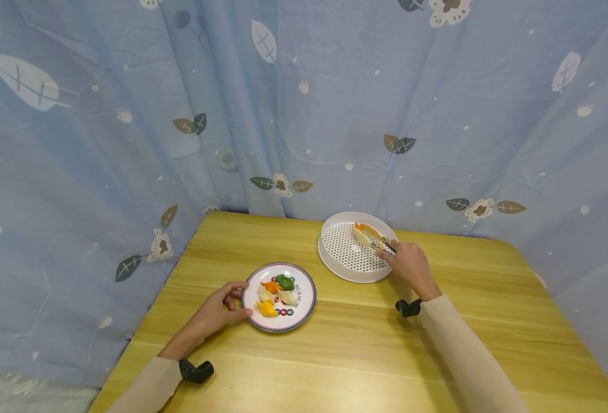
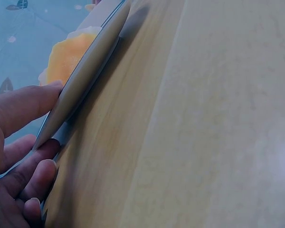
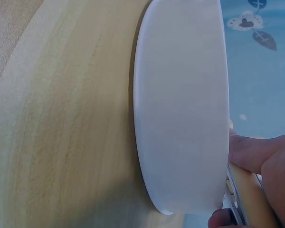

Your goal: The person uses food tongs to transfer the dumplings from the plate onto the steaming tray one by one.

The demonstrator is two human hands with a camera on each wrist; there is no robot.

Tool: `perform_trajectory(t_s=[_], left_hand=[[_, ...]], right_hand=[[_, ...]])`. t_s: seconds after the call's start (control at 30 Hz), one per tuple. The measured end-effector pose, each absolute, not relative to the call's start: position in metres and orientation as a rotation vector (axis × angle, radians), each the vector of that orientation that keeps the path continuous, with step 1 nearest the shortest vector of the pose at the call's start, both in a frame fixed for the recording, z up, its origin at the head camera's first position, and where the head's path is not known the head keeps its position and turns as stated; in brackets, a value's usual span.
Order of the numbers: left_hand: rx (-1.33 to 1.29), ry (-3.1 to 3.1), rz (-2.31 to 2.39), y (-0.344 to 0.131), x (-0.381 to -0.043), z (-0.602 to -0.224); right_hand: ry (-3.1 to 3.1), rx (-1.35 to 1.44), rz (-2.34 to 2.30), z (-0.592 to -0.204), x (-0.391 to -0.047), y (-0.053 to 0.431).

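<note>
My left hand (image 1: 213, 315) pinches the left edge of a round white plate (image 1: 304, 292) with a blue rim. In the left wrist view the thumb lies over the plate's rim (image 2: 88, 76) and fingers reach beneath it. Several dumpling-shaped pieces lie on the plate: a green one (image 1: 284, 281), an orange one (image 1: 271, 287), a yellow one (image 1: 267, 309) and pale ones. My right hand (image 1: 411, 267) grips tongs (image 1: 363, 237) over a white perforated steamer tray (image 1: 342, 269). Between the tong tips shows a small orange piece (image 1: 358, 226), partly hidden.
Both the plate and the tray stand on a wooden table (image 1: 355, 350), the tray near its back edge. A blue patterned curtain (image 1: 324, 103) hangs close behind and along the sides. Each wrist carries a black device (image 1: 197, 371).
</note>
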State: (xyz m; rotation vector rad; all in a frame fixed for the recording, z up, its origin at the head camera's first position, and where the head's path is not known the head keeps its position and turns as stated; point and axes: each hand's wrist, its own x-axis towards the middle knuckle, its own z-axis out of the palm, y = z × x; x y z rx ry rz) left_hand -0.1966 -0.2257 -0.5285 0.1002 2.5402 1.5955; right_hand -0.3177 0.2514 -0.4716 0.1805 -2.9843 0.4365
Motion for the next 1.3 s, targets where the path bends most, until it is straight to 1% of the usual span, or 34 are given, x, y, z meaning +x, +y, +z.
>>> perform_trajectory(t_s=[0.7, 1.3], left_hand=[[0.103, 2.552, 1.592, -0.223, -0.194, -0.526], [0.117, 2.534, 1.608, -0.227, -0.196, -0.529]], right_hand=[[-2.934, 0.179, 0.485, -0.466, -0.306, 0.257], [-2.753, 0.385, 0.5, -0.455, -0.27, 0.246]])
